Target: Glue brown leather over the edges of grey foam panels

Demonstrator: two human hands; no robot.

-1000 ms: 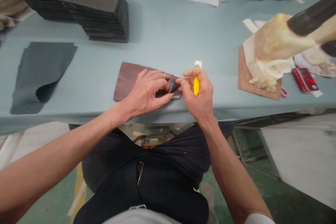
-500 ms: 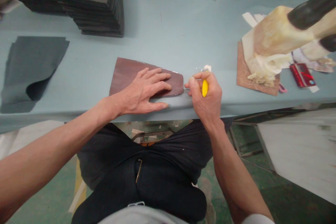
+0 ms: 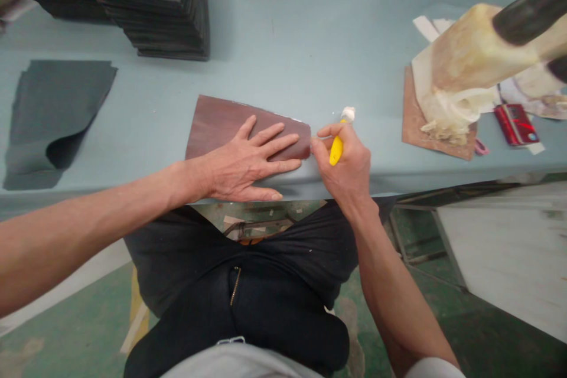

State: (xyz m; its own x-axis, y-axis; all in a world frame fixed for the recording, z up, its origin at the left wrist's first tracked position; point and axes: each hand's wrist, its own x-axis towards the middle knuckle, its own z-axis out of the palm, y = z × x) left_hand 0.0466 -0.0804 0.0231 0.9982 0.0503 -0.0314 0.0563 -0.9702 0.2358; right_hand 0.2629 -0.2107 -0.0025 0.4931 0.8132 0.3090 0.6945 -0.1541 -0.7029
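My left hand [image 3: 248,165] lies flat with fingers spread, holding down a brown leather-like panel [image 3: 212,121] on the table. The panel tapers toward the right, and a thin whitish line runs along its far edge. My right hand [image 3: 348,159] is closed around a small yellow-handled brush [image 3: 336,150]. A white, glue-like clump covers the brush's far end, which points away from me. The thumb and fingertips of this hand meet the panel's narrow right end; whether they pinch it I cannot tell.
Tall stacks of dark panels [image 3: 177,18] stand at the back left, near loose dark sheets [image 3: 57,118]. On the right, a glue-crusted container [image 3: 478,53] rests on a brown board [image 3: 411,118] beside a red packet [image 3: 516,124]. The table edge runs just before my lap.
My left hand has slid slightly toward me and its fingers have spread wider. My right hand has moved a little left to the panel's end, and the yellow handle has tilted.
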